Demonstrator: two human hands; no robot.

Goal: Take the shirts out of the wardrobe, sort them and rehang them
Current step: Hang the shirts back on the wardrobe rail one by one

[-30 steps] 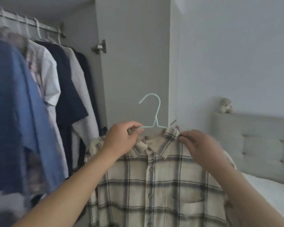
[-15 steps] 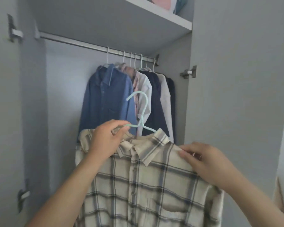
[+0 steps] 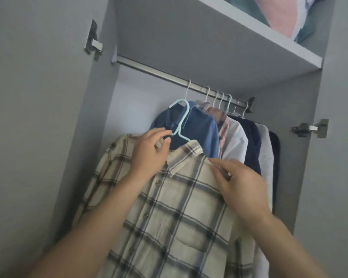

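Rehanging is in hand: the left hand (image 3: 149,151) pinches the hanger (image 3: 180,121), the right hand (image 3: 241,185) grips the plaid shirt's (image 3: 169,217) shoulder; next, hook the rail (image 3: 159,74).

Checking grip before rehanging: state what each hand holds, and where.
Left hand pinches the mint hanger at its neck, just above the plaid shirt collar. Right hand grips the shirt's shoulder.

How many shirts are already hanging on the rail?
6 visible: from the left, blue denim shirt, pink plaid shirt, white shirt, navy shirt, pale grey shirt, dark shirt. More may be hidden.
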